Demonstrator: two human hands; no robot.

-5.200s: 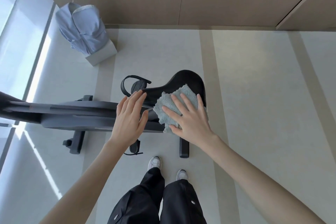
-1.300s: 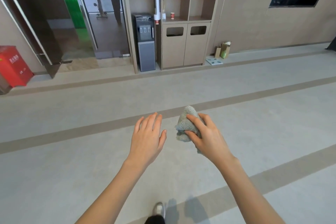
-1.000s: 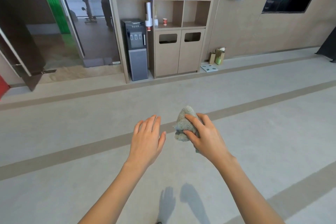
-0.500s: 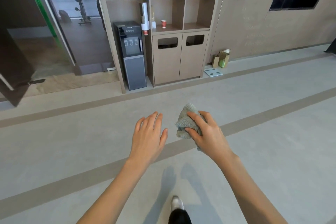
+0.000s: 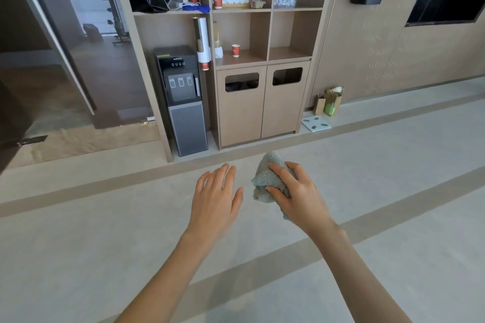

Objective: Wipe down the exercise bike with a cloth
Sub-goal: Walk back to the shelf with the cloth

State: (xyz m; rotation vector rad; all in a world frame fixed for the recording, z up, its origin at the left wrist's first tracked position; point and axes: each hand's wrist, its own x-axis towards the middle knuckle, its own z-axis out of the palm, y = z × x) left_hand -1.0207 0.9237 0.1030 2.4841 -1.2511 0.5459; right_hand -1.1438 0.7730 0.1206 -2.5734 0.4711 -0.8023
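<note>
1. Five seconds ago the right hand [image 5: 296, 191] pressed the cloth [image 5: 265, 178] flat on the exercise bike; now the bike is out of direct view; only a bike shape [image 5: 112, 8] shows in the glass panel [image 5: 78, 65] at far left, reflection or not I cannot tell
2. The right hand grasps the bunched cloth in mid-air, fingers curled over it; the left hand [image 5: 215, 196] is released, fingers straight, just beside the cloth and apart from it
3. The shelf unit [image 5: 265, 34] and water dispenser [image 5: 183, 102] have drawn nearer within the last second
4. Judgement: wiping looks finished or paused; the cloth is probably being carried away
</note>
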